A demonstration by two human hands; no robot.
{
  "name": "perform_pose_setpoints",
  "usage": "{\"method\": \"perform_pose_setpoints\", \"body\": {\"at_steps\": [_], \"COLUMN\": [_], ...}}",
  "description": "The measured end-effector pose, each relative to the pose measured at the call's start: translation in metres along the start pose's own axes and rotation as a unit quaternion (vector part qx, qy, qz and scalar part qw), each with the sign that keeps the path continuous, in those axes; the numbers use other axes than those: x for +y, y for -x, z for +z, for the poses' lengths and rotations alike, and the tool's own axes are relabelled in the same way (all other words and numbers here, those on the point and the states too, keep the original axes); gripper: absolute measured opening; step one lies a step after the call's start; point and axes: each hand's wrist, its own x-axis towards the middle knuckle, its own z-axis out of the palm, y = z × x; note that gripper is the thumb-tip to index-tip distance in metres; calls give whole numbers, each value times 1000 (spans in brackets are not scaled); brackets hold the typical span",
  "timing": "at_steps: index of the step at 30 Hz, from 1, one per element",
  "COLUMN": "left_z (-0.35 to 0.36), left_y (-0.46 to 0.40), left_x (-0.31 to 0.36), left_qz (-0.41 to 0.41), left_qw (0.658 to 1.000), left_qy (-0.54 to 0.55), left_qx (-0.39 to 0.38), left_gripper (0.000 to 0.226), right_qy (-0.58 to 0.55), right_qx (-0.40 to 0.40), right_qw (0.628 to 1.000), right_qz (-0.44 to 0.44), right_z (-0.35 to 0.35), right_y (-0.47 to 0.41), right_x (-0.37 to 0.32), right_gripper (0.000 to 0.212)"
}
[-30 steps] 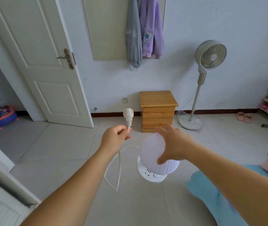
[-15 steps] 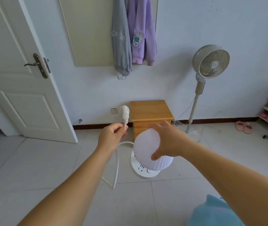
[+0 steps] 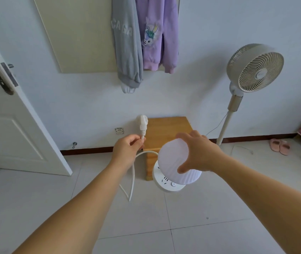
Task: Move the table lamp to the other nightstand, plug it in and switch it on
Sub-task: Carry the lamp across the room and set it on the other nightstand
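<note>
Lamp: my right hand (image 3: 198, 154) is clamped over the top of the table lamp (image 3: 175, 165), fingers spread across the ribbed white shade, thumb pressing its lower front; the lamp hangs in the air, tilted, its round white base (image 3: 164, 182) showing under the shade
Plug: my left hand (image 3: 127, 149) pinches the cord (image 3: 132, 178) just below the white plug (image 3: 142, 123), fingertips closed tight on it, plug standing upright above my knuckles
Cord: it loops down from my left fist, bends low over the floor tiles (image 3: 146, 217) and curves back to the lamp base
Nightstand: wooden nightstand (image 3: 166, 129) stands against the wall straight ahead, its top bare in what shows, partly hidden behind both my hands
Socket: wall outlet (image 3: 119, 131) sits low on the wall just left of the nightstand, near the plug in this view
Room: open tiled floor between me and the nightstand; door (image 3: 8, 116) ajar on the left, standing fan (image 3: 252, 70) on the right, well apart from the lamp
Arms: both stretched forward, nearly straight, left palm turned inward, right palm facing down
</note>
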Motion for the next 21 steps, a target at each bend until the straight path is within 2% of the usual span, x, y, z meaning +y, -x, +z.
{"method": "perform_pose_setpoints", "body": {"at_steps": [11,21], "left_z": [47,59], "left_y": [-205,-334], "left_x": [-47,-101], "left_qz": [-57,-120], "left_qw": [997,990], "left_qy": [-20,-19], "left_qx": [47,66], "left_gripper": [14,15], "right_qy": [5,3], "right_qx": [-41,-89], "right_qw": [999,996], "right_qz": [-4,-10], "right_z": [5,40], "right_y": [-226,-392], "right_x": [67,92], "right_gripper": [102,103]}}
